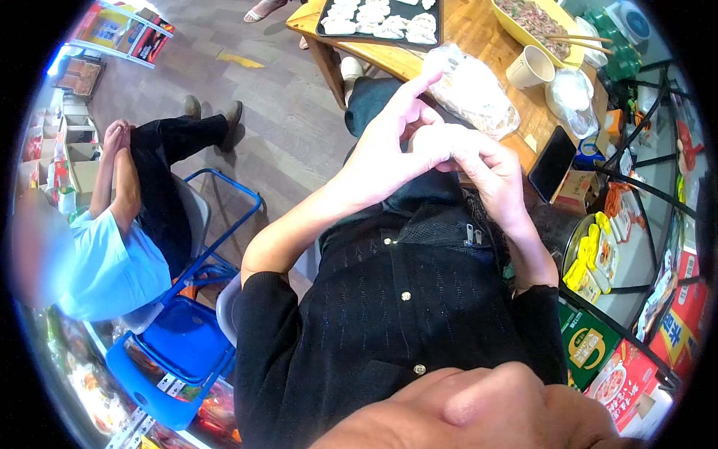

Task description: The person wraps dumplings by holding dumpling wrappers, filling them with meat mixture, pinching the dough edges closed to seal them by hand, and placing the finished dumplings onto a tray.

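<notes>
My left hand (400,138) and my right hand (490,165) meet in front of my chest, near the table's edge. Pinched between their fingers is a pale dumpling (431,138), mostly covered by them. One finger of my left hand points up and away. Just beyond my hands lies a clear plastic bag with pale contents (473,93). A black tray (380,39) with several rows of white dumplings stands at the far side. To the right, a yellow bowl (574,58) holds minced filling, with chopsticks (580,41) resting in it.
On the wooden table (458,21) are a paper cup (531,66), a small plastic bag (570,97) and a black phone (553,165) at the edge. A person in light blue (120,262) sits at left, by a blue folding chair (183,337). Shelves with packets (591,258) stand at right.
</notes>
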`<action>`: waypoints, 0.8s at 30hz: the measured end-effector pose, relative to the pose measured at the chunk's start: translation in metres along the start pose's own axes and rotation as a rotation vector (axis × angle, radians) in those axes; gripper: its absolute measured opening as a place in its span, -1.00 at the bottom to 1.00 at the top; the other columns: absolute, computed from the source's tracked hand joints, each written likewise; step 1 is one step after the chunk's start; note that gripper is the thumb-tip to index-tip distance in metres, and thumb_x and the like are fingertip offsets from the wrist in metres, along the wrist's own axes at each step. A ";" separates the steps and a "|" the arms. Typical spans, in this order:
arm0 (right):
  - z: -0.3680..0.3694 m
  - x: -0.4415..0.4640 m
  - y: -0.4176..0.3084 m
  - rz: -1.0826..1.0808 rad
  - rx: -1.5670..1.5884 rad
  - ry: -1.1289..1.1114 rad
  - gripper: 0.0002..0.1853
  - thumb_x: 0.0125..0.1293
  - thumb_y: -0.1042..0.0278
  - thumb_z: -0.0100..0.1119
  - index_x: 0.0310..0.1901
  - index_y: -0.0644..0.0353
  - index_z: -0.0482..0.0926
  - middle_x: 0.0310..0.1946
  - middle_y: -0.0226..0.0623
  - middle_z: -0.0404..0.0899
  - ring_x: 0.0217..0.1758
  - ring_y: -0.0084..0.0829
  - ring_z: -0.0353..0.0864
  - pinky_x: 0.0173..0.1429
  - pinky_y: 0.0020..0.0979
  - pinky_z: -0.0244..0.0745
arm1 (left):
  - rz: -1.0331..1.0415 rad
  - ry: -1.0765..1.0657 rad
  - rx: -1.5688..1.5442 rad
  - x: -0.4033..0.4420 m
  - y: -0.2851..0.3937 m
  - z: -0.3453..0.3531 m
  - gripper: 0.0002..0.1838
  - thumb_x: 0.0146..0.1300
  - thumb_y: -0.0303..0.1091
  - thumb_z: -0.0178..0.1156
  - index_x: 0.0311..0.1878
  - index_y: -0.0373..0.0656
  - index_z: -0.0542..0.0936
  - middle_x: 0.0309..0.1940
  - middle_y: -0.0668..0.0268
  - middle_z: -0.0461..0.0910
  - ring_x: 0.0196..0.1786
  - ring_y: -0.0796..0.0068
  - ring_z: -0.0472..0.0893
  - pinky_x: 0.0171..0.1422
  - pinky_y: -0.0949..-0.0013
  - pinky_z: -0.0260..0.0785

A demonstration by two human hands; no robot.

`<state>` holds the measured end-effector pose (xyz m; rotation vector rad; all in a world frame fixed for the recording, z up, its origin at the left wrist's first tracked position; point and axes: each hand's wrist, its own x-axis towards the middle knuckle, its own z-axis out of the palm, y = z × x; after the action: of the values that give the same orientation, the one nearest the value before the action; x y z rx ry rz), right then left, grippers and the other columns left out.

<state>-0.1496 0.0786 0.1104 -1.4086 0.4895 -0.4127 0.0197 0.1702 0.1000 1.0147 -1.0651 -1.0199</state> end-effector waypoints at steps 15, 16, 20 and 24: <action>0.003 -0.004 0.010 -0.133 -0.066 0.077 -0.75 0.46 0.41 0.08 0.02 0.41 0.56 -0.25 -0.22 0.67 -0.28 -0.50 0.68 -0.18 -0.51 0.62 | 0.088 0.152 0.015 -0.014 0.005 0.007 -0.22 0.24 -0.55 0.26 0.49 -0.16 0.13 -0.18 0.36 0.52 -0.09 0.60 0.53 0.05 0.48 0.41; 0.001 -0.002 0.012 -0.104 0.047 0.064 -0.74 0.47 0.39 0.06 0.03 0.42 0.55 -0.26 -0.21 0.66 -0.29 -0.49 0.68 -0.20 -0.51 0.62 | 0.098 0.175 0.062 -0.014 0.004 0.007 -0.27 0.25 -0.57 0.25 0.46 -0.17 0.18 -0.20 0.37 0.51 -0.11 0.62 0.52 0.04 0.50 0.41; 0.003 0.004 0.011 -0.006 0.088 0.029 -0.74 0.48 0.37 0.04 0.00 0.43 0.55 -0.31 -0.22 0.66 -0.32 -0.50 0.67 -0.23 -0.53 0.59 | 0.107 0.150 0.201 -0.012 -0.004 -0.002 -0.41 0.26 -0.60 0.22 0.36 -0.20 0.36 -0.25 0.42 0.49 -0.18 0.68 0.50 -0.03 0.55 0.41; -0.006 0.015 0.023 -0.032 -0.004 -0.059 -0.79 0.46 0.41 0.08 -0.08 0.40 0.60 -0.35 -0.28 0.66 -0.35 -0.55 0.64 -0.27 -0.55 0.53 | 0.105 0.143 0.228 -0.007 -0.014 -0.008 -0.45 0.25 -0.61 0.24 0.32 -0.21 0.41 -0.27 0.43 0.48 -0.22 0.71 0.48 -0.07 0.59 0.40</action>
<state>-0.1409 0.0680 0.0855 -1.4297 0.4202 -0.3947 0.0243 0.1751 0.0836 1.1838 -1.1209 -0.7410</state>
